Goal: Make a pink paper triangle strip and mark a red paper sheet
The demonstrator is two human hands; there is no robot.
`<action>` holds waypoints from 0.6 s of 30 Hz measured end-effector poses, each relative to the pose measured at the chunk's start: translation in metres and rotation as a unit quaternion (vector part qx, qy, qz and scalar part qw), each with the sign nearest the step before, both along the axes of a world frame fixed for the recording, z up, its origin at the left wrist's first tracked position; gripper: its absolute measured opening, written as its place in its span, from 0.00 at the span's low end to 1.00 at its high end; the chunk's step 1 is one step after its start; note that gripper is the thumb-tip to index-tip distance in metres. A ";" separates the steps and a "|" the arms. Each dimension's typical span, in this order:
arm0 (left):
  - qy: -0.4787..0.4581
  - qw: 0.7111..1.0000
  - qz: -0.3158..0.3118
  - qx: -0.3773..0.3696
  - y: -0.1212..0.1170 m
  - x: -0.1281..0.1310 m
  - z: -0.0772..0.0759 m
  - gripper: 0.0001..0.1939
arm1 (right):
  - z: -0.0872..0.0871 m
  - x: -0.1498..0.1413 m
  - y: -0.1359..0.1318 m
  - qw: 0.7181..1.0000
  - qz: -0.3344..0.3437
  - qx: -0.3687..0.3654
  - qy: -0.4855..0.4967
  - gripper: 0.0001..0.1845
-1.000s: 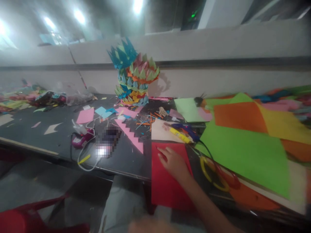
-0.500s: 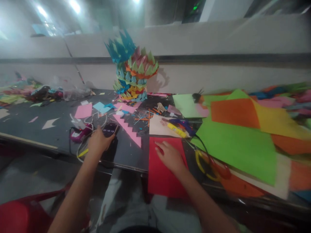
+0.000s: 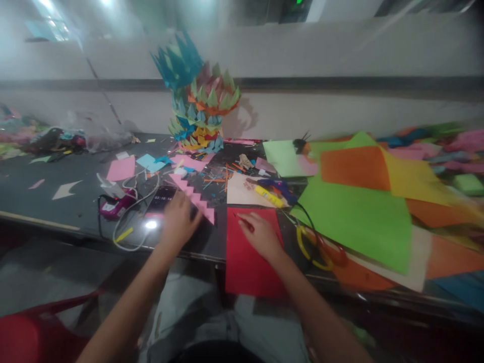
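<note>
My left hand (image 3: 178, 218) is slightly blurred above the table, its fingers apart and holding nothing. It is just right of a phone (image 3: 163, 197) that shows a running timer, and close to a pink zigzag-cut paper strip (image 3: 196, 200). On a red sheet of paper (image 3: 253, 275) rests my right hand (image 3: 260, 236), with fingers loosely stretched out. The red sheet hangs over the table's front edge. Above it lies a cream sheet (image 3: 237, 187) bearing a yellow glue stick (image 3: 269, 195) and dark blue-handled scissors (image 3: 282, 189).
A folded-paper sculpture (image 3: 200, 111) stands by the wall. Left are a purple power adapter (image 3: 117, 205) and a white cable (image 3: 120, 229). Green sheets (image 3: 363, 222), orange sheets (image 3: 353, 169) and yellow-handled scissors (image 3: 306, 247) lie right. A red chair (image 3: 34, 327) is low left.
My left hand has let go of the phone and moved right, toward the zigzag strip. A bright light now shows by the phone's lower edge. My right hand stays on the red sheet.
</note>
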State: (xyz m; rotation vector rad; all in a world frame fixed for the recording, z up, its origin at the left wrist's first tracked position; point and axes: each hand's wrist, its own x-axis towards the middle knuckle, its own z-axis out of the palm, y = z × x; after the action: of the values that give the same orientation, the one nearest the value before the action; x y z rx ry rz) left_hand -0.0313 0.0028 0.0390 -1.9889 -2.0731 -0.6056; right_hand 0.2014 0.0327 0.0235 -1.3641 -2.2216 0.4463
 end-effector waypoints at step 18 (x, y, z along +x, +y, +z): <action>-0.022 0.942 -0.320 -0.104 -0.024 0.097 -0.016 0.21 | -0.013 0.050 -0.045 0.991 -0.063 0.032 -0.111 0.21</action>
State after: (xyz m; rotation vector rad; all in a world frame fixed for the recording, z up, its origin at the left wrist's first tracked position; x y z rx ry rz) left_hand 0.0657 -0.0216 0.0230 -2.8155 -1.5283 -0.5462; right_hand 0.2511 -0.0126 0.0110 -1.5757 -2.2842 0.1842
